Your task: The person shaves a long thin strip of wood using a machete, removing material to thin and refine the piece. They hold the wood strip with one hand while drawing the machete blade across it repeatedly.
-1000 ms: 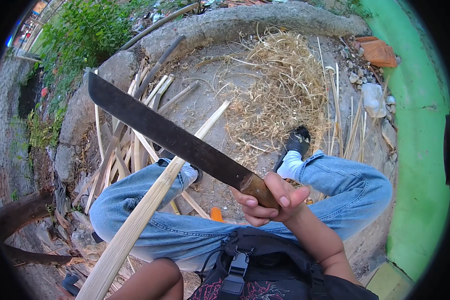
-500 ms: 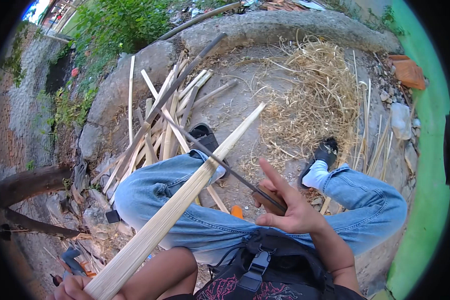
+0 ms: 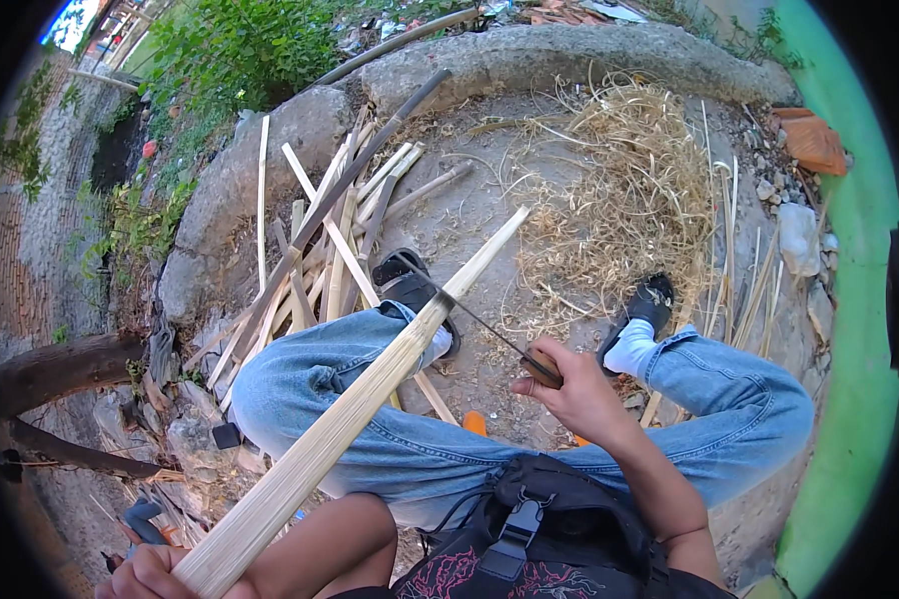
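A long, pale strip of split wood or bamboo (image 3: 338, 427) runs diagonally from the lower left across my lap, narrowing towards its far end. My left hand (image 3: 148, 576) is closed around its wide near end. In my right hand (image 3: 581, 391) is a knife (image 3: 542, 364), its brown handle wrapped by my fingers. The knife's thin, dark blade points up and left and crosses the strip near the narrow end. Motion smears the blade there, so I cannot tell how deep its edge sits.
Several split strips (image 3: 345, 235) and a dark pole (image 3: 370, 150) lie heaped beyond my left knee. Curly shavings (image 3: 634, 190) cover the ground ahead, before a low stone kerb (image 3: 569, 55). A green wall (image 3: 839, 329) rises at right; a dark branch (image 3: 60, 371) juts in at left.
My right hand's fingers, stretched out before, have closed round the knife handle. The hand has risen slightly, and the blade's crossing point has shifted towards the strip's narrow end. The strip has barely moved.
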`<state>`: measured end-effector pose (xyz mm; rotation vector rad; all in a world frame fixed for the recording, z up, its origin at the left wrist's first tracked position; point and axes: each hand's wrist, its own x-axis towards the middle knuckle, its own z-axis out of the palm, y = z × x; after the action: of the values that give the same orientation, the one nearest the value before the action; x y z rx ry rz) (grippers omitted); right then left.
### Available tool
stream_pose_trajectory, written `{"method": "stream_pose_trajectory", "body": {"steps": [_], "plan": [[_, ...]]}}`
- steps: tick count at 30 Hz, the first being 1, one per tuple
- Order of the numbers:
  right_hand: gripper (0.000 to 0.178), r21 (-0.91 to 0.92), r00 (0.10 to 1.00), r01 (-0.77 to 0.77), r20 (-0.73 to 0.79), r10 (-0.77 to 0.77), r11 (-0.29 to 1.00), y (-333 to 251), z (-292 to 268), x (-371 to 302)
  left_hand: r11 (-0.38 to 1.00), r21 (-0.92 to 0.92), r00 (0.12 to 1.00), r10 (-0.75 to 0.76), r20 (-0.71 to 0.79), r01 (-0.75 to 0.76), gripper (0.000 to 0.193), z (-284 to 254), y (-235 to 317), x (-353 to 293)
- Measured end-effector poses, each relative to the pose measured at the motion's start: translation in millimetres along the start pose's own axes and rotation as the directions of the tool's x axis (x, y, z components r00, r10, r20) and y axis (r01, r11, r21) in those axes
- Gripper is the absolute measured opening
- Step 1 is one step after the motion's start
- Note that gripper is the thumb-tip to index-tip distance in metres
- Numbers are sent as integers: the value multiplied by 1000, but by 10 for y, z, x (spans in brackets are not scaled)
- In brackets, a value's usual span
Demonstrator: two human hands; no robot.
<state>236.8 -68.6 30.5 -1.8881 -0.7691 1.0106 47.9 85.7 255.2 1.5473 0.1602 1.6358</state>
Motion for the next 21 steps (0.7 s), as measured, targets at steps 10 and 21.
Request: {"method": "stream_pose_trajectory", "body": {"steps": [10, 21], "plan": [[31, -209, 991, -131, -19, 130, 969, 117, 76, 37, 948, -256, 978, -154, 143, 186, 32, -212, -14, 119], [27, -9, 983, -157, 95, 157, 988, 60, 218, 6, 1000, -6, 999, 30, 16, -30, 31, -8, -78, 14]]}}
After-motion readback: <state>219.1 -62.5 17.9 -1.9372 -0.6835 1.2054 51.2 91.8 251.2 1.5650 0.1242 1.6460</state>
